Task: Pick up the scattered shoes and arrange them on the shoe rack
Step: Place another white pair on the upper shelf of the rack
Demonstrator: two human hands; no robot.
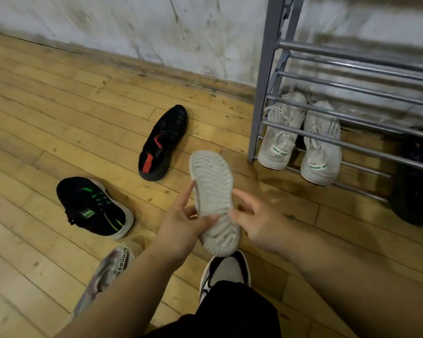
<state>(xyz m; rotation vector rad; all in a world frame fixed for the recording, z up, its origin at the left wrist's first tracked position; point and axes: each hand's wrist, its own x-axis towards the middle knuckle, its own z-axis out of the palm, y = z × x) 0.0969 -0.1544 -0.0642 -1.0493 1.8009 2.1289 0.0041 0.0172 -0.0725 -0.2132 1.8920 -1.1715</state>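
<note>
I hold a pale grey shoe [214, 191] sole-up above the floor, between both hands. My left hand [181, 225] grips its left side and my right hand [257, 220] pinches its right edge. On the floor to the left lie a black shoe with red marks [163, 140] and a black shoe with green marks [95, 207]. A grey patterned shoe [105, 274] lies under my left forearm. The grey metal shoe rack [266, 93] stands at the right, with a pair of white sneakers [300, 140] on its bottom shelf.
A dark shoe [415, 176] sits at the rack's right end, partly cut off. My own foot in a grey and black sneaker [226, 269] is below the held shoe. A stained white wall [132, 28] borders the wooden floor [47, 106].
</note>
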